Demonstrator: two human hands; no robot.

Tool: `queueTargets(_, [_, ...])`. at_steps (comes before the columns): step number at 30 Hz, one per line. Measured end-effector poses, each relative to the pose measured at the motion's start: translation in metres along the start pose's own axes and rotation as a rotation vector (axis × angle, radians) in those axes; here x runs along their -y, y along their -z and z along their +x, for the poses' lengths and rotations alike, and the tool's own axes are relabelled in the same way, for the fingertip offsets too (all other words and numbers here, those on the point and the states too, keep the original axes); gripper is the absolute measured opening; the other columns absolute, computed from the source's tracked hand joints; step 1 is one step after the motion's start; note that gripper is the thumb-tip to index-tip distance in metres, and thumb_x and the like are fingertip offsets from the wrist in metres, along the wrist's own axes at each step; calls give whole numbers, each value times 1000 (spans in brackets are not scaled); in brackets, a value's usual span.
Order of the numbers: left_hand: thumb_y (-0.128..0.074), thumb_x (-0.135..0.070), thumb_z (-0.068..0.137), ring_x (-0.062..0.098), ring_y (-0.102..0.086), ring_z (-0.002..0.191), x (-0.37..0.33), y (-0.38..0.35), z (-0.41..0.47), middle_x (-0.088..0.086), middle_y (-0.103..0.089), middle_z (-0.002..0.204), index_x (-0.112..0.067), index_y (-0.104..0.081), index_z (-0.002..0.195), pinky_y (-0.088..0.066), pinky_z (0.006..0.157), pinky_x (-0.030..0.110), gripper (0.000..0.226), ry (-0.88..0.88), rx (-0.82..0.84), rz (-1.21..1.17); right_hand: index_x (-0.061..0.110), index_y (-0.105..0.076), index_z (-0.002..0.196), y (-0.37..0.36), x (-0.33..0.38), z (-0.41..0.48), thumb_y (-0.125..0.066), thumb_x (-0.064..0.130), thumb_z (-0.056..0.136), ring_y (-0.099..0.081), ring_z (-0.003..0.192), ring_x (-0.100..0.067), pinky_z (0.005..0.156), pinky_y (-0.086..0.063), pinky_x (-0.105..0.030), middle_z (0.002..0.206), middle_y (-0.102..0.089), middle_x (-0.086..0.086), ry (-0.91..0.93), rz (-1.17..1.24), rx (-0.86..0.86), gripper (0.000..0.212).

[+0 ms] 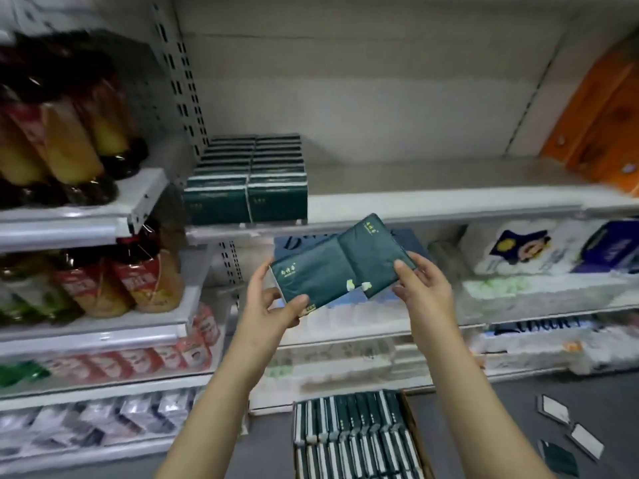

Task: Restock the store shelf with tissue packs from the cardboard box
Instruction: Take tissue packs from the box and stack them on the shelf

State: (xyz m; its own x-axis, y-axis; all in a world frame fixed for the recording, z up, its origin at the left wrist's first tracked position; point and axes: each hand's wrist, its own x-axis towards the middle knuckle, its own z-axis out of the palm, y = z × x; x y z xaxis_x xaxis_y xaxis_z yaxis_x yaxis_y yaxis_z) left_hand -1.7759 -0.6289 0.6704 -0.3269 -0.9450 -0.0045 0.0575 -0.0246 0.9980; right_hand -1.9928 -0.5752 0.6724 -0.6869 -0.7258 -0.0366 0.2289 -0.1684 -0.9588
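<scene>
Teal glossy flat tissue packs (340, 262), ends grasped by left grip (273, 305) and right grip (423, 288).

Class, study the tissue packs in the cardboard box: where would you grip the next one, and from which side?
Probably from straight above, pinching the upper edge of a pack. The packs stand on edge, tightly rowed, and the cardboard box walls them in, so only those top edges are exposed.
</scene>
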Motion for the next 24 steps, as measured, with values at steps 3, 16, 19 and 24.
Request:
queueTargets(3, [-68,-14,89,12,-69,94,-25,-5,19,3,-66,114,-44,-36,136,-54,72,27,65,-80,-16,13,20,-62,106,-6,23,21,-68,13,89,-61,76,-11,69,-50,-23,88,-66,-1,37,42,51,19])
queueTargets(16, [-65,-6,89,15,-69,97,-113,-13,92,2,-70,107,-46,-44,125,-55,85,33,58,-298,-114,118,19,-63,109,-34,70,104,-69,12,88,-66,88,-18,81,-51,-30,92,-75,0,78,12,263,23])
queueTargets(19, [-67,-7,88,16,-68,97,-125,4,125,4,-65,115,-48,-44,122,-57,80,32,58,-292,-138,154,18,-61,108,-50,66,126,-70,10,87,-66,89,-17,81,-51,-30,101,-73,-6,76,-11,243,24])
queueTargets(24, [-66,-9,89,15,-62,105,-128,22,190,0,-61,119,-38,-39,132,-53,81,25,58,-295,-151,197,15,-59,107,-82,61,171,-70,6,87,-65,99,-21,89,-50,-33,108,-69,-6,85,-49,211,25])
